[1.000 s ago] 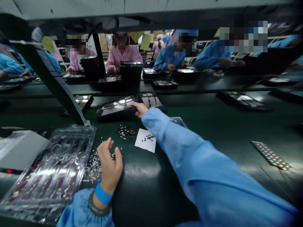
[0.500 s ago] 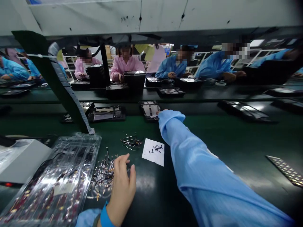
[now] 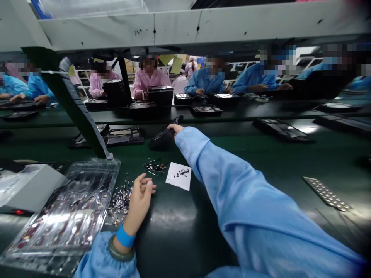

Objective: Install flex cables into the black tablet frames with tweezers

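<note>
At the far side of the green bench, my right hand (image 3: 175, 129) grips the edge of a black device housing (image 3: 162, 137), which is tilted up on its side. Most of its inner face is turned out of sight. My left hand (image 3: 140, 197), with a blue wristband, hovers with loosely bent fingers and holds nothing that I can see. Just left of it lies a heap of small silvery flex parts (image 3: 118, 202). A smaller bunch of dark strips (image 3: 155, 166) lies beyond it. Between my arms is a white paper square (image 3: 174, 183) with tiny black pieces on it.
A clear plastic blister tray (image 3: 72, 216) of parts sits left, beside a grey-white box (image 3: 36, 189). A slanted green post (image 3: 84, 112) rises behind them. Other housings (image 3: 281, 130) stand along the far strip. A dotted sheet (image 3: 327, 194) lies right. Co-workers sit opposite.
My right hand has taken hold of the housing, which lay flat before, and tipped it up. My left hand has drawn its fingers in slightly. The camera view has shifted a little.
</note>
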{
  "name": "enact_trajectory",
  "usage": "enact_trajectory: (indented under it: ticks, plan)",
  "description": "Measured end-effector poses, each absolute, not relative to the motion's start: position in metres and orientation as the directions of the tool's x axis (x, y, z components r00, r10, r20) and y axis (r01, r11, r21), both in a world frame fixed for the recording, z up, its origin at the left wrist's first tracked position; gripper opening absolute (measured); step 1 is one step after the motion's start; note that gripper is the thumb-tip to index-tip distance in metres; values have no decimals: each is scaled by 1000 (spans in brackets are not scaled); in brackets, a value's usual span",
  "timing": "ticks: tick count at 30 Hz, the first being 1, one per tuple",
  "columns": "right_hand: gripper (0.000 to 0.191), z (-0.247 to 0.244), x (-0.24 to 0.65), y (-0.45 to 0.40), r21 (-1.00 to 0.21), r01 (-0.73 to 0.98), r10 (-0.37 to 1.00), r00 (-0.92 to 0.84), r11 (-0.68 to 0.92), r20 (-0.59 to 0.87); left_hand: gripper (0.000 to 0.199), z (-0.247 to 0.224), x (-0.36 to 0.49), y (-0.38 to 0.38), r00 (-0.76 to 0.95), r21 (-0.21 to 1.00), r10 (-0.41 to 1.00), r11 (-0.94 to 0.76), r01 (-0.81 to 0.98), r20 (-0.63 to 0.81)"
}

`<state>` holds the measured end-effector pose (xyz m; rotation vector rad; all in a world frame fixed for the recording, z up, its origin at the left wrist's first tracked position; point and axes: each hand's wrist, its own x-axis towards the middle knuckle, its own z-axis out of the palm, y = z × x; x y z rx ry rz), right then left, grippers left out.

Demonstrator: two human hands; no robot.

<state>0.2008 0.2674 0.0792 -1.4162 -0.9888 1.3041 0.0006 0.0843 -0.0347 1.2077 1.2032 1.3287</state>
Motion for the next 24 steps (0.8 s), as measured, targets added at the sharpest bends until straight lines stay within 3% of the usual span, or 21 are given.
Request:
enact_trajectory:
  ticks: [2,4,6,9,11,13,16,20,24]
  plan:
    - [33,84,195,246,-954,-46,945,130,-297,-300,63,-29,3,84,-35,986,999,-26,-165,20]
    - [24,85,190,211,-943,-62,935,121,-328,-333,60,-20,7,82,24,958,1000,25,-286,-19]
    - [26,80,188,167,-938,-77,936,83,-337,-342,55,-12,11,80,66,902,997,67,-426,-43]
    - [31,69,196,103,-933,-74,936,-18,-353,-353,40,-6,12,75,-34,819,995,62,-571,-99]
    - [32,62,215,71,-948,20,942,-106,-317,-318,29,-5,6,71,-99,820,983,71,-568,-154]
    - [33,55,246,53,-982,95,987,6,-162,-163,23,-4,-5,68,-87,831,974,128,-542,-207]
    - [31,39,301,40,-992,52,884,451,111,122,27,4,-21,64,8,851,957,261,-456,-289]
    - [48,2,346,27,-992,23,817,565,123,115,41,9,-25,62,231,882,874,459,-107,-427]
    - [58,-37,352,18,-994,72,842,529,83,108,48,1,-18,68,308,895,847,367,253,-434]
